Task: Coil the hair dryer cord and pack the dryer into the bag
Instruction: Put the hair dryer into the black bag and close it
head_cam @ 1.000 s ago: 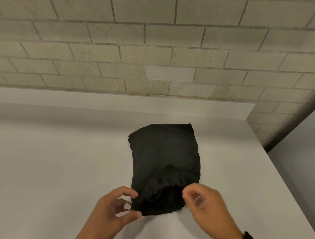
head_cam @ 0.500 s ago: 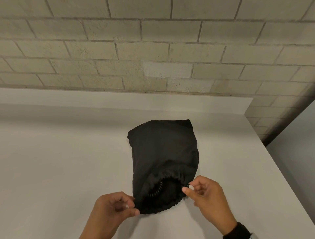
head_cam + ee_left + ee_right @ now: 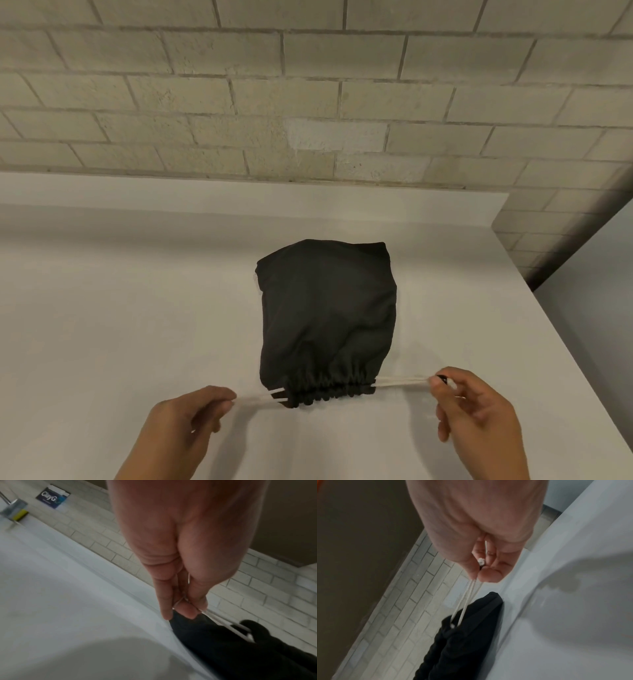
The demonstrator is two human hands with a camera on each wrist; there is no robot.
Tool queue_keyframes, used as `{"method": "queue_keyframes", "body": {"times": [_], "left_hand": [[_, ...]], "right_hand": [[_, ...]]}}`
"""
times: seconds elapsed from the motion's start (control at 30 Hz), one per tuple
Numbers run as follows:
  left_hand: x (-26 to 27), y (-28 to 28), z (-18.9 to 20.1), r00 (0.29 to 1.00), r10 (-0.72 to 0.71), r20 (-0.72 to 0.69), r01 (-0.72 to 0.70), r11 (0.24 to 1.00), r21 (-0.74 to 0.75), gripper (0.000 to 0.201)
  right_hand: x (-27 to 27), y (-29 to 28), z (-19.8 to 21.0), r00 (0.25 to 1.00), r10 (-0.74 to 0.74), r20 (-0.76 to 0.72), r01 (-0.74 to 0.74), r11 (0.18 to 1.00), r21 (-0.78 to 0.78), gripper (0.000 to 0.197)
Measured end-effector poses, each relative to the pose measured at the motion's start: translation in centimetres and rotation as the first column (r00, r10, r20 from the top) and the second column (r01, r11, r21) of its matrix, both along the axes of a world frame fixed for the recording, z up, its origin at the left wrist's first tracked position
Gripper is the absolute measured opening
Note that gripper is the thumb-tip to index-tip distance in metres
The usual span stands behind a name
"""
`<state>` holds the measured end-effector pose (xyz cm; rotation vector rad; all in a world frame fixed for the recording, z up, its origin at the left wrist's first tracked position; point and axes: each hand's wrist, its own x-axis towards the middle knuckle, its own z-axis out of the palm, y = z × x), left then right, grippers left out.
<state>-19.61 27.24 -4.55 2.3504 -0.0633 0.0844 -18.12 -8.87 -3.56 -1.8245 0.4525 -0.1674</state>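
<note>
A black drawstring bag (image 3: 327, 315) lies bulging on the white counter (image 3: 120, 325), its mouth gathered tight toward me. The dryer and its cord are hidden inside. My left hand (image 3: 226, 402) pinches the white drawstring (image 3: 257, 399) coming out of the mouth's left side. My right hand (image 3: 435, 382) pinches the white drawstring (image 3: 402, 380) on the right side, stretched taut. In the left wrist view my left hand (image 3: 187, 608) pinches the cord above the bag (image 3: 231, 649). In the right wrist view my right hand (image 3: 477, 577) holds two strands (image 3: 467, 601) leading down to the bag (image 3: 467, 642).
A pale brick wall (image 3: 308, 102) runs behind the counter. The counter's right edge (image 3: 582, 377) drops off close to my right hand. In the left wrist view a blue card (image 3: 52, 497) and a metal fitting (image 3: 14, 510) sit far to the left.
Both hands have pulled apart sideways with the drawstrings. The bag's mouth, open with the coiled cord showing before, is now cinched.
</note>
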Motion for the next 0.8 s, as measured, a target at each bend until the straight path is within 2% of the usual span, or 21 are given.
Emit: {"method": "queue_keyframes", "body": {"times": [0.07, 0.23, 0.3, 0.43, 0.6, 0.63, 0.73, 0.8], "left_hand": [[-0.1, 1.4, -0.2, 0.999, 0.013, 0.033, -0.014, 0.999, 0.036, 0.044], [-0.3, 3.0, 0.6, 0.997, -0.014, 0.074, 0.005, 0.993, 0.121, 0.020], [-0.3, 3.4, 0.6, 0.996, -0.017, 0.090, 0.002, 0.986, 0.165, 0.018], [-0.5, 4.1, 0.7, 0.994, 0.006, 0.105, -0.023, 0.985, 0.170, 0.021], [-0.7, 4.8, 0.4, 0.995, -0.015, 0.101, -0.003, 0.984, 0.180, 0.017], [-0.6, 4.9, 0.4, 0.992, -0.038, 0.117, 0.017, 0.984, 0.179, 0.018], [-0.4, 5.3, 0.9, 0.982, -0.120, 0.145, 0.089, 0.975, 0.204, 0.047], [0.0, 4.9, 1.5, 0.976, -0.166, 0.141, 0.137, 0.972, 0.193, 0.052]], "right_hand": [[-0.3, -1.3, -0.4, 0.997, -0.072, -0.033, 0.072, 0.997, -0.005, 0.009], [-0.6, -3.3, -1.2, 0.974, -0.181, -0.135, 0.180, 0.984, -0.021, 0.012], [-0.7, -3.5, -1.6, 0.965, -0.213, -0.155, 0.216, 0.976, 0.003, 0.012], [-1.0, -4.1, -2.3, 0.965, -0.216, -0.147, 0.206, 0.975, -0.079, 0.015], [-1.1, -4.4, -2.3, 0.964, -0.206, -0.167, 0.198, 0.978, -0.065, 0.016], [-1.1, -4.4, -1.9, 0.967, -0.195, -0.161, 0.189, 0.981, -0.050, 0.016], [-0.5, -4.1, -0.1, 0.978, -0.144, -0.150, 0.150, 0.988, 0.029, 0.013], [0.3, -3.5, 1.3, 0.989, -0.094, -0.116, 0.101, 0.993, 0.061, 0.011]]}}
